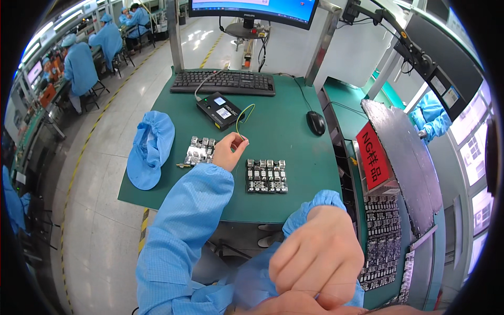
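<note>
My left hand [230, 151] is over the middle of the green table, thumb and fingertips pinched on a thin yellow-green wire [239, 122]. The wire loops up beside a small black box [219, 111] with white labels. Just left of that hand lies a panel of small metal-and-circuit modules [199, 151]. A second block of circuit modules [266, 176] sits to its right, apart from both hands. My right hand [319, 254] is raised close to the camera at the lower edge, its fingers curled closed. Whatever they may hold is hidden.
A blue cap [151, 149] lies at the table's left edge. At the back are a black keyboard [222, 83] and a monitor [254, 9]; a mouse [316, 123] is at right. A red sign [374, 156] and rows of modules [382, 236] stand beyond the right edge.
</note>
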Action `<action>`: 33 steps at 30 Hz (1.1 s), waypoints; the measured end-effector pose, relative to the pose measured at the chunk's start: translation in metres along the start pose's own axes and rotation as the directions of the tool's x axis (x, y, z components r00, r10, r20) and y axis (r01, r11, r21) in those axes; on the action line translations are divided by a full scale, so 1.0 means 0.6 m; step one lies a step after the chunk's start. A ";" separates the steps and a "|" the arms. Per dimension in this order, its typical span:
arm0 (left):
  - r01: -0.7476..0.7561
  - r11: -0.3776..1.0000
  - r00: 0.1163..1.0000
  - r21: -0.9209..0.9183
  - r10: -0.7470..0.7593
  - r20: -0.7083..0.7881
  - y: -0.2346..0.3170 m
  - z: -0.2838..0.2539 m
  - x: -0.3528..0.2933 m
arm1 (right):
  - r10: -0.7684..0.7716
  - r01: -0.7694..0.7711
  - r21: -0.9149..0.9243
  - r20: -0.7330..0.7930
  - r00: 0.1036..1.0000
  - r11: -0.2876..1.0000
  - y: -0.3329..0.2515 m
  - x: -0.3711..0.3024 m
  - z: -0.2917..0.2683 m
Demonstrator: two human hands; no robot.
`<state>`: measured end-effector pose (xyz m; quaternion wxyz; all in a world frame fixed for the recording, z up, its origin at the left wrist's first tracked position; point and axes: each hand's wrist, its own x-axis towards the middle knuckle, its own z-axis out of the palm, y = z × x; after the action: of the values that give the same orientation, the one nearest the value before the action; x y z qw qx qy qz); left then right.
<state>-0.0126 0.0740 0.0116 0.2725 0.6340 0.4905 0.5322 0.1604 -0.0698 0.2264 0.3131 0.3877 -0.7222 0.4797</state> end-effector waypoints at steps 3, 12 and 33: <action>-0.075 0.997 0.997 0.036 0.076 -0.012 -0.007 0.008 0.003 | 0.069 -0.079 -0.221 -0.056 0.996 0.972 0.022 -0.029 -0.057; -0.280 0.940 0.960 0.197 0.277 0.040 0.004 0.012 -0.001 | -0.073 -0.941 -0.335 -0.938 0.338 -0.043 0.133 -0.421 -0.271; -0.459 0.649 0.817 0.607 0.576 0.002 0.008 -0.032 0.013 | 0.295 -0.858 -0.415 -0.897 0.329 -0.304 0.155 -0.430 -0.218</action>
<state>-0.0295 0.0759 0.0243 -0.1472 0.7452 0.4499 0.4696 0.2207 0.1419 0.0167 0.3179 -0.4743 -0.8173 0.0771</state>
